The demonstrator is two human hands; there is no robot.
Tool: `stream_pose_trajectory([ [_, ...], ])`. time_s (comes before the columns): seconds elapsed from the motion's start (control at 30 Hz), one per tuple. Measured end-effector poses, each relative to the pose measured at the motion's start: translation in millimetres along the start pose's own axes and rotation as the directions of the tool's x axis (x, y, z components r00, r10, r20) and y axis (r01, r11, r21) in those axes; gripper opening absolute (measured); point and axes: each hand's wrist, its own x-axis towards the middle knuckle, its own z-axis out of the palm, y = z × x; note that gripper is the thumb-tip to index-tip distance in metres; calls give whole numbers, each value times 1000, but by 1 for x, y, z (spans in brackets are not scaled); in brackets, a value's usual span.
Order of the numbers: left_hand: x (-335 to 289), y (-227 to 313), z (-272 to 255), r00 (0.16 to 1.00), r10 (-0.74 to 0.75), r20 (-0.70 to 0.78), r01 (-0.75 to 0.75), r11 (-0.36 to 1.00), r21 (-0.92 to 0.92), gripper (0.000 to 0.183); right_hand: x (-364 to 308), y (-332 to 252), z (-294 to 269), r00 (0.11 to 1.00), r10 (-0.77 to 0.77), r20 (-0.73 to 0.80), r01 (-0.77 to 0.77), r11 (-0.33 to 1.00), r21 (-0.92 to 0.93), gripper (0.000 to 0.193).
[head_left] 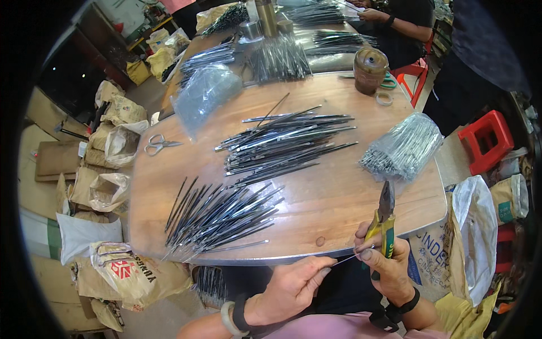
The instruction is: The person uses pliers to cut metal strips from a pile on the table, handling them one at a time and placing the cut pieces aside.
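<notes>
Head: pliers, clr bag w/ strips

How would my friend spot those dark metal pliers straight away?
Find the big brown wooden table and go to its near edge, right of the middle. There, the person's bare right hand holds the pliers, nose up. Unlike the clear-plastic-wrapped silver bundle beyond, they have yellow-and-black handles.

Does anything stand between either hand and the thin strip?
Nothing visible does. The left hand pinches the thin strip, which runs across an open gap to the right hand. The pliers, also in the right hand, point away from the strip.
</notes>
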Motion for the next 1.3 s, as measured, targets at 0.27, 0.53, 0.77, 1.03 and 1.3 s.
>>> stream_pose_trajectory([
  [0.27,-3,5,-7,994,-42,99,33,996,84,22,-4,11,-18,998,-22,52,23,999,-21,15],
  [0.53,11,-2,-27,989,16,150,-54,967,251,25,-2,8,-25,988,131,87,-105,961,-255,14],
  [0.77,79,-68,-139,991,67,-116,53,599,799,21,2,13,-34,989,140,39,-139,990,-15,14],
  [1.03,100,-75,-156,990,-89,-111,142,630,764,11,-8,10,-44,991,137,7,-137,991,2,14],
  [1.3,94,-78,-148,988,105,110,-146,441,885,21,-15,21,-47,997,79,10,-78,992,-98,13],
])
